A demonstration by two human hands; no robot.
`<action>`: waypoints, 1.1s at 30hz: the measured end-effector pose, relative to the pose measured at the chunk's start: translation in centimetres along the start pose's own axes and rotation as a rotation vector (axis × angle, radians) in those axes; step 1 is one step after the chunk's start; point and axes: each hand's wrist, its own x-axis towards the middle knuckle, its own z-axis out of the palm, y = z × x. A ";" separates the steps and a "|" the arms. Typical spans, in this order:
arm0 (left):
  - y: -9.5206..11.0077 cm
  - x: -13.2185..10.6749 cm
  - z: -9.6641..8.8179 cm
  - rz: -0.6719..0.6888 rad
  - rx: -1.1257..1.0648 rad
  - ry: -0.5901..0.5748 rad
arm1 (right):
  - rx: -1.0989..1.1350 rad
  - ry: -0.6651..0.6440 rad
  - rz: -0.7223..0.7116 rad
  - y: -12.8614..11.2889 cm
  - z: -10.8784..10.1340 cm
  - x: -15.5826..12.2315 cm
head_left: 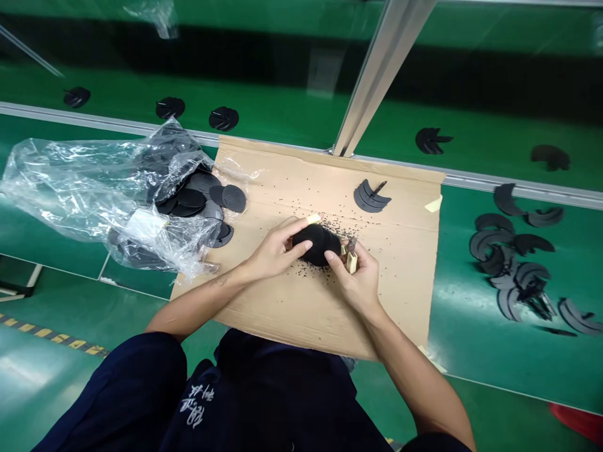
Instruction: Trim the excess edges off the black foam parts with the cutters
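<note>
Several flat black oval discs [316, 242] are held fanned out above the cardboard sheet [282, 307]. My left hand [276, 251] grips their left end between thumb and fingers, with pale tape round one fingertip. At the right end my right hand [360, 276] is closed on the discs, its thumb on the near edge. Tape wraps its fingers too, and a small dark brown piece [351, 243] shows beside them; its kind I cannot make out. Tiny black scraps lie scattered on the cardboard under both hands. Beyond my right hand rests a curved grey-black part [371, 196].
On the left, a clear plastic bag [80, 182] lies with black discs [188, 199] spilling from its mouth. Curved black pieces [511, 267] are heaped on the green table [464, 314] at right. A metal post [377, 75] rises behind the cardboard.
</note>
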 end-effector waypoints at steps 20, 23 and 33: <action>1.6 -0.4 0.3 0.232 -0.026 0.091 | -0.104 0.024 -0.645 0.0 -0.7 0.1; 1.7 -0.6 0.4 0.313 -0.031 0.119 | -0.084 0.032 -0.717 0.1 -0.4 -0.1; 2.1 -0.6 0.5 0.425 0.026 0.073 | -0.106 0.048 -0.771 0.8 -0.1 -0.2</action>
